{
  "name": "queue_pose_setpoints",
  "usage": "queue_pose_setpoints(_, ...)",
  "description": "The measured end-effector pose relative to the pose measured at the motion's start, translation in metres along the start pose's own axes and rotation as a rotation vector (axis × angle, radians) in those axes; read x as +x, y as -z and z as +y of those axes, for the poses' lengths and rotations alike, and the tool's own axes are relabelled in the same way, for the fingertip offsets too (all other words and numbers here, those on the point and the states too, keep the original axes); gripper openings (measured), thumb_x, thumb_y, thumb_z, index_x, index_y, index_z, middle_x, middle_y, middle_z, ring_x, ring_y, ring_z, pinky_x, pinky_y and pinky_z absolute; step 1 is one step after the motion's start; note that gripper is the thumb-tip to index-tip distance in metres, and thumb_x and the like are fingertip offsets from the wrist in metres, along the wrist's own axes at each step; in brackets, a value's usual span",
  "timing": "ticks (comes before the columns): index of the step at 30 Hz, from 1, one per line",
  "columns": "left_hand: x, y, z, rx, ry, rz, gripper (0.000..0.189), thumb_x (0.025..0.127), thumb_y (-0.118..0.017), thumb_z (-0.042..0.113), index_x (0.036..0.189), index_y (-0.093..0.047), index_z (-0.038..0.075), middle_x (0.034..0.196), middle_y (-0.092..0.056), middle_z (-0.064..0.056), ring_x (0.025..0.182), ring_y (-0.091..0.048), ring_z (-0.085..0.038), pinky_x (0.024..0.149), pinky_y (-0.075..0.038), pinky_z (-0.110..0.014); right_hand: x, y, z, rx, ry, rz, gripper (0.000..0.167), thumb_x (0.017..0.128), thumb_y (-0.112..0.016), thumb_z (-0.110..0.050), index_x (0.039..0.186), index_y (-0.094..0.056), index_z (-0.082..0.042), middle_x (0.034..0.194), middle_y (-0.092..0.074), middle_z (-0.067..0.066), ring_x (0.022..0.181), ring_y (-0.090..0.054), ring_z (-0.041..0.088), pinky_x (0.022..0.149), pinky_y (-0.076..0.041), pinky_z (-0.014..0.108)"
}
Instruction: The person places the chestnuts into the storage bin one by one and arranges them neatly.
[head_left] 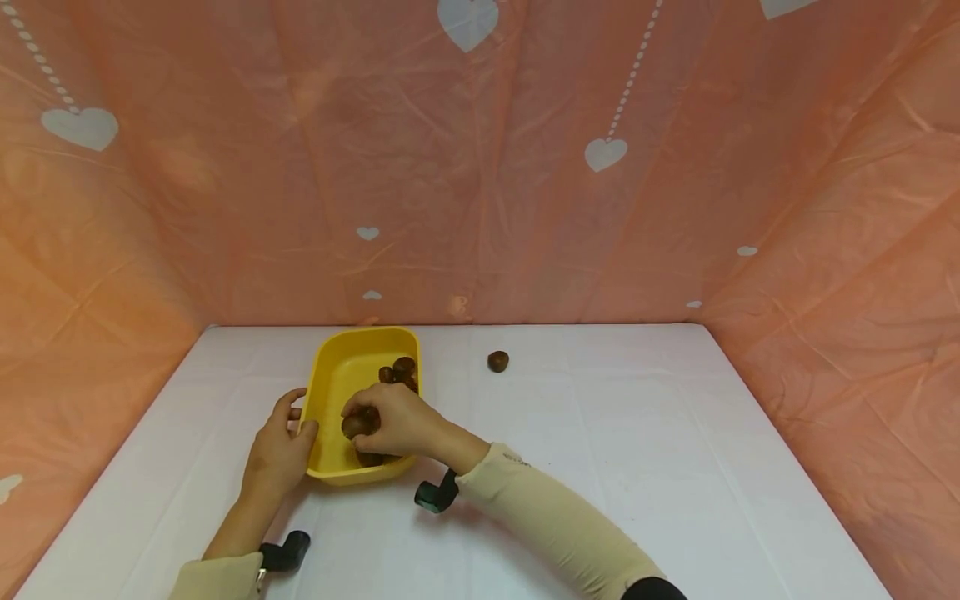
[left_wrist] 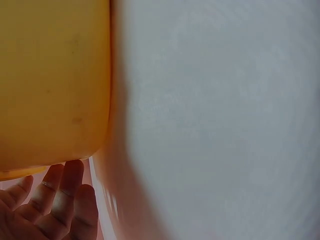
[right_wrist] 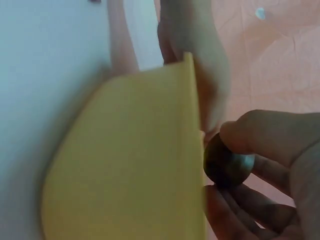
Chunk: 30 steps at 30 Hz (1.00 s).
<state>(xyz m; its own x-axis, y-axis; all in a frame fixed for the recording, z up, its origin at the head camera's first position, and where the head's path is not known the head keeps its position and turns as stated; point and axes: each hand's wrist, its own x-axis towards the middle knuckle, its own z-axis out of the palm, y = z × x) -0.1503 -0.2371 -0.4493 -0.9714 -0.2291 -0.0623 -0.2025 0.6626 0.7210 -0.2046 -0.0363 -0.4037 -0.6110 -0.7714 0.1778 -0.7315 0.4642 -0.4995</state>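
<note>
A yellow tray (head_left: 324, 392) stands on the table with its long sides running away from me. Dark brown chestnuts (head_left: 404, 367) lie in its right part, several of them partly hidden by my right hand. That hand (head_left: 408, 423) is over the tray and pinches a chestnut (right_wrist: 227, 162) between thumb and fingers, close to the tray's rim in the right wrist view. My left hand (head_left: 276, 457) holds the tray at its left side, thumb at the rim; its fingertips (left_wrist: 74, 167) meet the outer wall in the left wrist view.
One loose chestnut (head_left: 498, 361) lies on the white table (head_left: 585, 450), right of the tray. Black wrist-worn devices (head_left: 287, 552) stick out beside both forearms. A pink curtain (head_left: 480, 183) with white hearts closes off the back and sides.
</note>
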Motion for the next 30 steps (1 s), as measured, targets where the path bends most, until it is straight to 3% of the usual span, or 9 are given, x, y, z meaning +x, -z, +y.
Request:
queue_pose_setpoints(12, -0.001, 0.001, 0.0, 0.01, -0.003, -0.014, 0.053, 0.099, -0.042, 0.024, 0.149, -0.027, 0.012, 0.13, -0.05, -0.022, 0.103, -0.056, -0.032, 0.075, -0.043, -0.031, 0.012, -0.021, -0.004, -0.006, -0.073, -0.049, 0.03, 0.079, -0.077, -0.026, 0.107, -0.07, -0.019, 0.094, -0.07, -0.011, 0.077, -0.054, -0.003, 0.069, -0.04, 0.007)
queue_pose_setpoints(30, 0.0, 0.001, 0.0, 0.012, -0.008, 0.002, 0.053, 0.098, -0.041, 0.022, 0.148, -0.028, 0.011, 0.129, -0.05, -0.021, 0.102, -0.057, -0.031, 0.072, -0.043, -0.029, 0.025, -0.038, -0.005, -0.152, -0.171, -0.143, 0.032, 0.077, -0.078, -0.038, 0.107, -0.071, -0.03, 0.085, -0.064, -0.02, 0.076, -0.053, -0.003, 0.063, -0.04, 0.013)
